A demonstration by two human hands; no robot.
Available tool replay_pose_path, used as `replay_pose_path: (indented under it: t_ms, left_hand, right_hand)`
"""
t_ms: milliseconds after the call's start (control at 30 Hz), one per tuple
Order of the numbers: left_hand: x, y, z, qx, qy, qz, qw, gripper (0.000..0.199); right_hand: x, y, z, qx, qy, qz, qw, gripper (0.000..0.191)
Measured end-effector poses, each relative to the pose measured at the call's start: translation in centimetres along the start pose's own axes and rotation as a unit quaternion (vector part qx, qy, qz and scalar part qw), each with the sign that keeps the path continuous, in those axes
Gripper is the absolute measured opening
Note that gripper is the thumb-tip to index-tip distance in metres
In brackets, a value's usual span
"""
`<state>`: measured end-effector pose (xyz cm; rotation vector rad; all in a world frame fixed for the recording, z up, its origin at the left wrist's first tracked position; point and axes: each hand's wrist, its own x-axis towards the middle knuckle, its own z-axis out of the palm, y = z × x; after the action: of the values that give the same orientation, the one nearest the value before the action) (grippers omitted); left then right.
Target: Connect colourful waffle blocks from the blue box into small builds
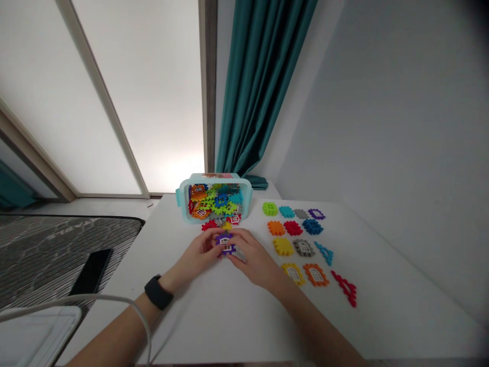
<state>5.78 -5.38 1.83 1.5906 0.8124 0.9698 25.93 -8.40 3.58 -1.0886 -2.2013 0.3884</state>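
A purple window-shaped building piece (225, 244) with a white lattice in it is held between my two hands, above the white table. My left hand (204, 247) pinches its left side, thumb in front. On the other side, the fingers of my right hand (252, 255) close on its right and upper edge. Just beyond my fingertips lie loose pieces, among them a yellow piece (226, 226) and a red piece (209, 225). Behind these a light turquoise bin (247, 196) lies tipped with its mouth toward me, full of mixed coloured pieces.
Rows of toothed pieces lie on the table (214, 326) to the right, including a yellow square (283, 246), an orange window frame (316, 274) and a red triangular piece (346, 288). A pale cable (132, 303) arcs over my left forearm. A teal curtain (260, 86) hangs behind.
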Motion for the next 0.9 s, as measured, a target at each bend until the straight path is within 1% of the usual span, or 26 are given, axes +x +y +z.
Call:
replay_pose_path:
  t_ms: [67,133,200,267,367,500,567,700,800,900]
  left_hand:
    - [-0.2,0.3,0.5,0.101,-0.012,0.064,0.993,0.057]
    - [-0.1,1.0,1.1,0.215,-0.023,0.120,0.969,0.068]
    - [0.2,1.8,1.8,0.313,-0.029,0.154,0.937,0.068]
    - [1.0,2.6,2.6,0.373,-0.035,0.180,0.910,0.063]
    - [2.6,3.5,4.3,0.409,-0.044,0.209,0.887,0.055]
    - [5.1,4.2,7.0,0.419,-0.085,0.236,0.873,0.042]
    - [6.5,4.4,8.5,0.422,-0.100,0.248,0.866,0.039]
    - [9.3,4.2,11.9,0.435,-0.116,0.267,0.852,0.041]
    - [11.4,3.8,14.4,0.454,-0.126,0.268,0.840,0.041]
    - [13.6,3.3,16.8,0.470,-0.129,0.266,0.832,0.038]
  right_hand:
    - [-0.8,0.2,-0.9,-0.003,0.001,0.002,1.000,0.023]
    - [-1.7,0.5,-1.8,-0.011,0.008,0.002,1.000,0.023]
    - [-2.6,1.0,-2.9,-0.022,0.021,0.001,1.000,0.023]
    - [-3.5,1.5,-4.0,-0.033,0.039,0.002,0.999,0.023]
    - [-4.9,2.3,-5.8,-0.048,0.066,0.009,0.997,0.023]
    - [-6.7,3.8,-8.4,-0.062,0.086,0.024,0.994,0.023]
    - [-7.6,4.8,-9.6,-0.071,0.097,0.027,0.992,0.022]
    - [-9.4,7.3,-11.7,-0.086,0.123,0.030,0.988,0.021]
    - [-10.6,9.4,-13.2,-0.095,0.136,0.044,0.985,0.023]
    - [-11.4,11.8,-14.6,-0.106,0.150,0.053,0.982,0.021]
